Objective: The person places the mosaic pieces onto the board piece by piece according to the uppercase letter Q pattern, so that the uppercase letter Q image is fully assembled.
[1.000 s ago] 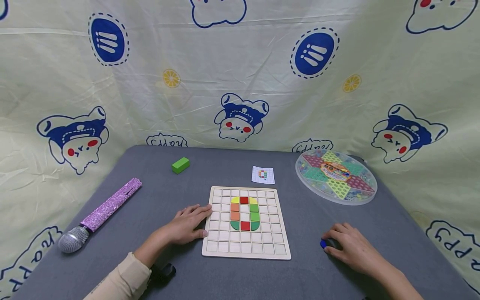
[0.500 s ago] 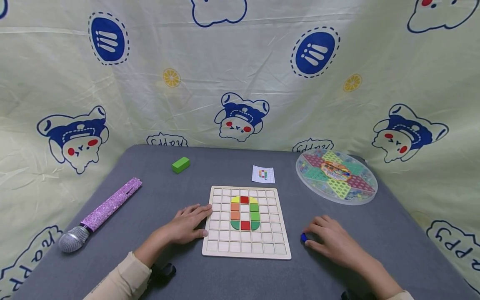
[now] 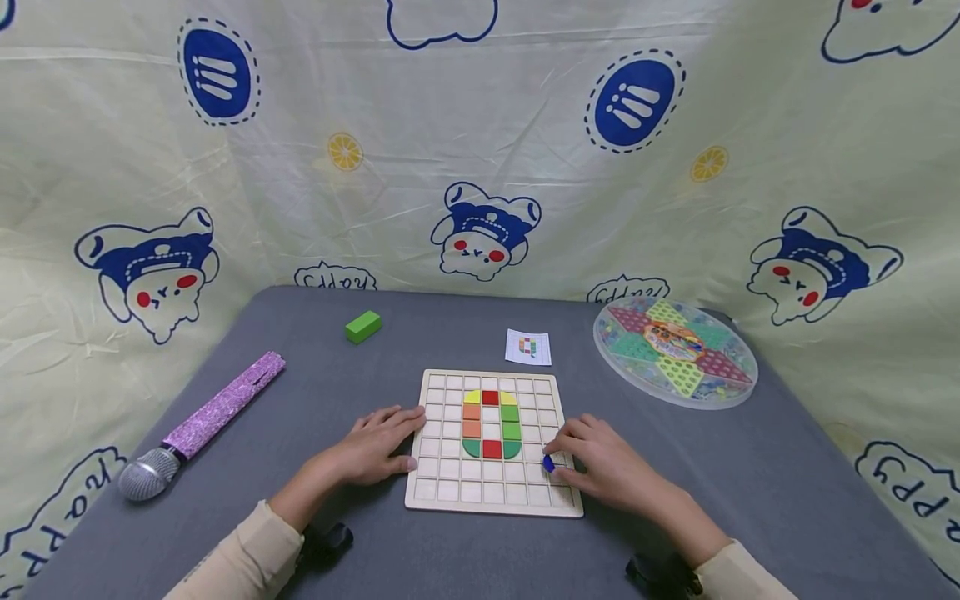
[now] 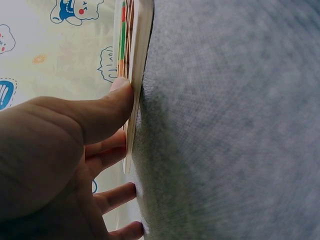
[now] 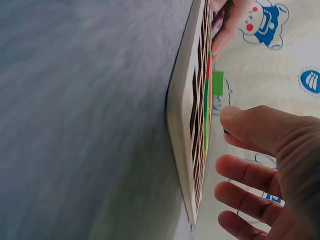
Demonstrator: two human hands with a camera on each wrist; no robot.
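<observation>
A pale wooden grid board [image 3: 450, 497] lies on the grey table, with red, yellow, orange and green pieces forming a ring in its squares. My left hand [image 3: 371, 447] rests along the board's left edge, fingers fairly straight; in the left wrist view its thumb [image 4: 112, 102] touches that edge. Over the board's right part, my right hand [image 3: 611, 467] pinches a small blue piece [image 3: 548, 463] between thumb and fingers. In the right wrist view, the thumb [image 5: 250, 122] mostly hides this piece, and the hand is apart from the board.
Behind the board lies a small printed card [image 3: 528, 347] with a coloured pattern. A green block [image 3: 363, 327] sits at the back left, near a purple glittery microphone [image 3: 225, 404]. A round clear game box [image 3: 675, 350] with a star pattern occupies the back right.
My right hand has carried the blue piece leftwards from the table on the right to over the board's right part. The left hand stays at the board's left edge.
</observation>
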